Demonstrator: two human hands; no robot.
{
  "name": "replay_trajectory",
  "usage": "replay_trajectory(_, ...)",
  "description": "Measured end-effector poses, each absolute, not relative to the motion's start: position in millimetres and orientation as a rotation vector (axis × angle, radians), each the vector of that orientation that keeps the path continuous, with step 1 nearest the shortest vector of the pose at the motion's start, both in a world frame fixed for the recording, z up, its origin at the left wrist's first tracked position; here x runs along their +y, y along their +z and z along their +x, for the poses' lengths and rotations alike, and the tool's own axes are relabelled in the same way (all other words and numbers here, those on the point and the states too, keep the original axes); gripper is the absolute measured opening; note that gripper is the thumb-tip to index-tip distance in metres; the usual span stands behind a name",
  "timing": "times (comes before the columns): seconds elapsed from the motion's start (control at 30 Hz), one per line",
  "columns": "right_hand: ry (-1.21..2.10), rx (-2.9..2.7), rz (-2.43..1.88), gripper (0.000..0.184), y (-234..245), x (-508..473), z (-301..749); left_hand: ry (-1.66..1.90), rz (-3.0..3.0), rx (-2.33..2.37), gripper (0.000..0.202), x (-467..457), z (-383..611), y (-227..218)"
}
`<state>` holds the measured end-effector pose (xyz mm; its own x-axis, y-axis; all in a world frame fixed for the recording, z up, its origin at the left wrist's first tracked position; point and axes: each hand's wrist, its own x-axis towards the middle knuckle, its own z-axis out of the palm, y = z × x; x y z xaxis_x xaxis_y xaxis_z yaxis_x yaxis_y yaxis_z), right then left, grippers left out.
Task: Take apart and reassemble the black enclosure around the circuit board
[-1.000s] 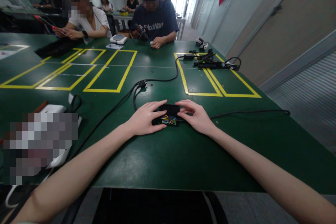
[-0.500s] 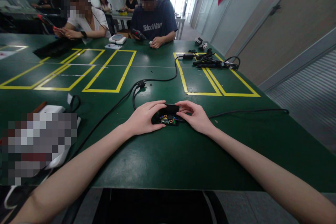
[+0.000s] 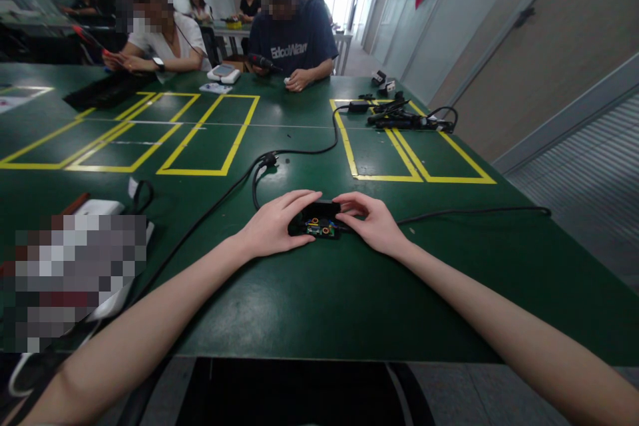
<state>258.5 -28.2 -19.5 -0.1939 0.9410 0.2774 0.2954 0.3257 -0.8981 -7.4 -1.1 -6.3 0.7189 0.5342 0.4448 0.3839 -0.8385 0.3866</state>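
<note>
An opened black power adapter [image 3: 319, 221] lies on the green table, one cable running off each end. Inside it shows a circuit board [image 3: 319, 229] with copper-coloured coils, and its black cover [image 3: 323, 208] stands tilted along the far side. My left hand [image 3: 277, 223] wraps the left end, thumb at the near edge and fingers over the cover. At the right end, my right hand [image 3: 369, 221] pinches the adapter near the cover's corner. The fingers hide both ends, so the exact right-hand contact is unclear.
A black cable [image 3: 214, 203] with a plug [image 3: 269, 160] crosses the table. Several adapters and cords [image 3: 404, 116] lie far right among yellow tape outlines [image 3: 224, 163]. A white device [image 3: 112, 210], partly blurred out, sits left. Across the table, a person [image 3: 294, 36] holds a power screwdriver [image 3: 264, 62].
The fingers of my left hand have slid slightly right over the cover, which leans back a little more. My right hand stays in place.
</note>
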Motion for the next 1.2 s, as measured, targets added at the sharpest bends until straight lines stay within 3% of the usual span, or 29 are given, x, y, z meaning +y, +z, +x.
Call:
replay_trajectory(0.77,0.875,-1.758,-1.089,0.021,-8.7,-34.3,257.5,0.836,2.566,0.721,0.092,-2.4,-8.5,-6.7)
replay_trajectory(0.97,0.721,-2.009,-0.885,0.011,-5.6,-35.8,259.8,0.847,2.586,0.671,0.081,-2.7,-7.5,-6.8)
replay_trajectory(1.2,0.617,-2.122,-0.877,0.021,-9.1,-33.9,262.6,0.848,2.553,0.669,0.079,-2.1,-6.6,-9.0)
